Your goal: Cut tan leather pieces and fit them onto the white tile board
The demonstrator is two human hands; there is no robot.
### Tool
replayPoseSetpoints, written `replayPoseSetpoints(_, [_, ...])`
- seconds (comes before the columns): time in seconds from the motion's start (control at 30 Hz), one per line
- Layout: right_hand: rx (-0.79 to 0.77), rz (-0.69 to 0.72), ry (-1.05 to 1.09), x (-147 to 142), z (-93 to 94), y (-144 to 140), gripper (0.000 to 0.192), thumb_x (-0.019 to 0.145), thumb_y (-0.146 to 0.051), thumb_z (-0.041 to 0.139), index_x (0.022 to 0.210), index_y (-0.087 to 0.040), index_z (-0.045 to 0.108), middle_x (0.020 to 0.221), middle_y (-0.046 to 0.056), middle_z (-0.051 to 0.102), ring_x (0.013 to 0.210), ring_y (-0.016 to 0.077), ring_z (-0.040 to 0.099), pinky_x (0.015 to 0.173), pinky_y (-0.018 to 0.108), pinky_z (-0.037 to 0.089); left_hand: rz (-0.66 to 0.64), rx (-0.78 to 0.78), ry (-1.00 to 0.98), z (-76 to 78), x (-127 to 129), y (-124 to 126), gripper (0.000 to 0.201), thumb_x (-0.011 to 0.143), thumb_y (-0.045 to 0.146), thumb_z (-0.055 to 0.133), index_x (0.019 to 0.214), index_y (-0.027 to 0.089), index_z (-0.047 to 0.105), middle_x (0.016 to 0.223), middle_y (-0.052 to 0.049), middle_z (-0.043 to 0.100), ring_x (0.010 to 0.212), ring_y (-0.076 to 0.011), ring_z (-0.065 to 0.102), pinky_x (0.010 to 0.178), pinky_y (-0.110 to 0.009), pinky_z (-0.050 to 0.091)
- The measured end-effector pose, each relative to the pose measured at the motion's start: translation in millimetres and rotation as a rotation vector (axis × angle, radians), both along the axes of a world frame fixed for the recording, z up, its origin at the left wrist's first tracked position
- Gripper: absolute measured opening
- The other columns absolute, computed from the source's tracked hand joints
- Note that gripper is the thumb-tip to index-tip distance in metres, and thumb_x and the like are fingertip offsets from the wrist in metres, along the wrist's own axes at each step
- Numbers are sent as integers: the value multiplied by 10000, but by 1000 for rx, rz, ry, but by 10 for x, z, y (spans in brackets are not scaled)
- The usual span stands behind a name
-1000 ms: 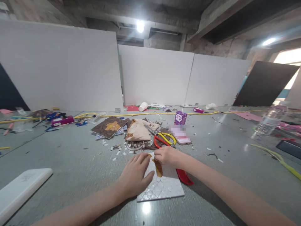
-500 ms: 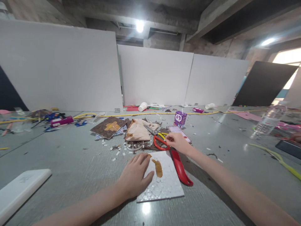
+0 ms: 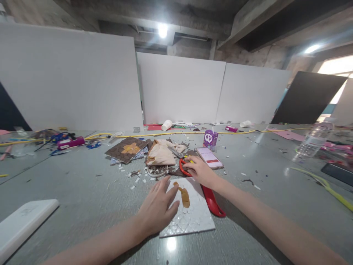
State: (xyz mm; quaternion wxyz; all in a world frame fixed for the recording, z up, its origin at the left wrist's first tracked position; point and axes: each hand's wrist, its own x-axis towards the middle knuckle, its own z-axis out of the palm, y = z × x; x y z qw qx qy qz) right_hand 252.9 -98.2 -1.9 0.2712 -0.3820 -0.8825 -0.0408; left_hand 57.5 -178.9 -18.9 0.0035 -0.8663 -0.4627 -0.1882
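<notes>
Left hand (image 3: pixel 157 209) lies flat and open, pinning the white mosaic tile board (image 3: pixel 190 217) to the grey tabletop (image 3: pixel 82 191); right hand (image 3: pixel 201 171) rests loosely curled over the red-handled nippers (image 3: pixel 208 193), grip unclear

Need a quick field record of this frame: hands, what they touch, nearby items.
left hand: flat on the white tile board, at its left edge
right hand: on the red-handled tool beside the board; grip unclear
board surface: brown pieces near the top
behind right hand: phone, purple carton
left of the phone: tan bag
table: grey, scattered chips
</notes>
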Motion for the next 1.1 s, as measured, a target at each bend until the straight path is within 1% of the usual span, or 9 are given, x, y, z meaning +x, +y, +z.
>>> replayPoseSetpoints(0.07, [-81,111,51,-81,-20,-56,148,733,-143,518,801,-186,643,1049,69,511,986,161,462,862,301,372,-16,12,-3,13,2,-4,353,765,291,417,1109,227,455,1237,-114,328,1099,-280,360,873,-444,340])
replayPoseSetpoints(0.13, [-130,148,84,-152,-51,-112,135,742,-174,519,785,-178,647,1053,75,502,982,157,463,859,294,378,-23,22,-1,20,7,-5,368,760,273,417,1124,223,436,1233,-114,333,1099,-276,360,873,-441,343])
replayPoseSetpoints(0.27, [-121,106,82,-260,-136,-185,172,758,-148,487,836,-167,640,1037,80,515,969,165,462,849,303,379,-11,41,12,12,21,-8,371,759,258,412,1118,166,422,1192,-129,379,1094,-265,363,894,-433,332])
replayPoseSetpoints(0.37, [-131,55,68,-319,-182,-204,177,761,-138,480,777,-174,652,951,63,554,905,158,484,797,289,401,11,39,14,1,31,-11,335,762,267,406,1063,127,445,1148,-144,420,1067,-263,391,891,-431,339])
replayPoseSetpoints(0.47, [-145,27,86,-353,-198,-212,174,757,-139,488,730,-174,657,905,57,565,868,151,496,764,275,409,14,27,6,-7,35,-9,316,764,269,403,1044,129,447,1129,-139,438,1046,-259,412,879,-427,354])
replayPoseSetpoints(0.83, [-140,169,162,-377,-203,-218,157,739,-73,472,679,-151,595,880,60,565,854,147,485,768,270,413,-2,-31,-41,10,39,-13,263,768,266,396,993,149,469,1112,-114,442,1021,-243,421,879,-407,353])
replayPoseSetpoints(0.93, [-174,135,214,-374,-168,-228,144,719,-55,462,679,-142,569,866,67,564,844,149,494,762,279,415,-2,-34,-36,12,39,-22,264,768,263,394,990,145,472,1101,-114,453,1013,-241,425,877,-406,354])
replayPoseSetpoints(1.03, [-266,31,398,-354,-141,-194,136,709,-68,451,655,-140,554,836,62,562,791,132,519,717,260,430,-13,-35,-14,9,34,-18,308,769,257,389,1044,133,454,1129,-116,453,1037,-240,409,901,-408,333])
replayPoseSetpoints(1.1, [-356,-48,524,-333,-145,-145,118,690,-86,460,645,-139,556,802,54,574,746,126,537,679,251,439,-58,-46,17,27,27,3,363,776,232,370,1122,130,410,1188,-112,428,1092,-235,372,939,-409,292])
